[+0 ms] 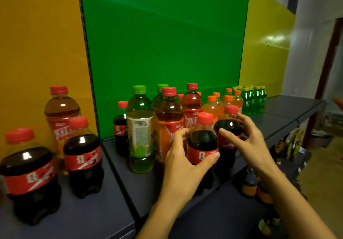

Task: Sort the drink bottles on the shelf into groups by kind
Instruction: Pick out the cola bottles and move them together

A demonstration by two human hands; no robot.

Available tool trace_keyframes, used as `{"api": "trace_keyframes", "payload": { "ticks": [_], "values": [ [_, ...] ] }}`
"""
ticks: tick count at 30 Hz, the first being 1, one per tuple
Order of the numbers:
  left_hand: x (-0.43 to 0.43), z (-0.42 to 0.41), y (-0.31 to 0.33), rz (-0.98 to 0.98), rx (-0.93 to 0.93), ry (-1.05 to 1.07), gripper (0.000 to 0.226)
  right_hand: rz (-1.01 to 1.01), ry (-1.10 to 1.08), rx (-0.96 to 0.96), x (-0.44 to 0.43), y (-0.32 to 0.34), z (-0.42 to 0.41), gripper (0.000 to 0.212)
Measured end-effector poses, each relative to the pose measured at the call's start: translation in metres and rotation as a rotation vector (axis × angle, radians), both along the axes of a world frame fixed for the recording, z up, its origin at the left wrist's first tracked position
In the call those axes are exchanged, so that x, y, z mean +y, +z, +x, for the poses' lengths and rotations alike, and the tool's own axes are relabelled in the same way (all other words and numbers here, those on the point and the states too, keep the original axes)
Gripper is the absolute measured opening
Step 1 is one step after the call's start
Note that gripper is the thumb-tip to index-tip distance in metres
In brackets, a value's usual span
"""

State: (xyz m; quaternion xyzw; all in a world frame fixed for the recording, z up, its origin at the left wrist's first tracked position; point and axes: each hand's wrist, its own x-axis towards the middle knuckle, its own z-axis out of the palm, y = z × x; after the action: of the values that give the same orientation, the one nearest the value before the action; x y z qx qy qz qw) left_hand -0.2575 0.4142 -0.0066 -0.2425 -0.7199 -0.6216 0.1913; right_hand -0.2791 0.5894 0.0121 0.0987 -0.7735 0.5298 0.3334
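Note:
My left hand (182, 161) grips a small cola bottle (203, 138) with a red cap at the front of the shelf (118, 164). My right hand (245, 138) curls round a second cola bottle (229, 125) just behind it. Left of them stand a green tea bottle (140, 129) and two red-capped iced tea bottles (169, 116) (192, 105), with another cola bottle (121, 127) behind. At the far left two cola bottles (27, 173) (83, 157) and an iced tea bottle (62, 114) stand together. Orange soda bottles (211, 106) and green soda bottles (253, 99) stand at the back right.
The dark shelf runs from lower left to upper right, backed by orange (37, 43), green (163, 34) and yellow (267, 43) panels. A seam (115, 168) splits the shelf boards. More bottles (250, 184) sit on a lower shelf to the right.

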Motion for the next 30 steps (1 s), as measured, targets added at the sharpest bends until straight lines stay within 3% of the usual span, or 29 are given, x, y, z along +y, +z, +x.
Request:
{"api": "trace_keyframes", "payload": {
  "ticks": [6, 9, 12, 15, 24, 30],
  "values": [
    [0.029, -0.018, -0.011, -0.020, 0.018, 0.197, 0.060, -0.019, 0.158, -0.016, 0.020, -0.014, -0.049, 0.061],
    [0.038, -0.025, -0.016, -0.048, 0.014, 0.273, 0.064, -0.039, 0.230, -0.004, 0.018, -0.019, -0.066, 0.050],
    [0.046, -0.031, -0.021, -0.103, 0.051, 0.386, 0.077, -0.061, 0.295, 0.003, 0.011, -0.021, -0.076, 0.043],
    [0.055, -0.038, -0.025, -0.180, 0.106, 0.505, 0.091, -0.085, 0.324, 0.011, 0.006, -0.027, -0.085, 0.053],
    [0.068, -0.059, -0.025, -0.509, 0.284, 0.915, 0.068, 0.038, 0.275, 0.017, 0.013, -0.028, -0.104, 0.064],
    [0.064, -0.042, -0.019, -0.571, 0.563, 0.839, 0.056, 0.228, 0.061, 0.285, 0.020, 0.020, -0.097, 0.067]
  ]
}}
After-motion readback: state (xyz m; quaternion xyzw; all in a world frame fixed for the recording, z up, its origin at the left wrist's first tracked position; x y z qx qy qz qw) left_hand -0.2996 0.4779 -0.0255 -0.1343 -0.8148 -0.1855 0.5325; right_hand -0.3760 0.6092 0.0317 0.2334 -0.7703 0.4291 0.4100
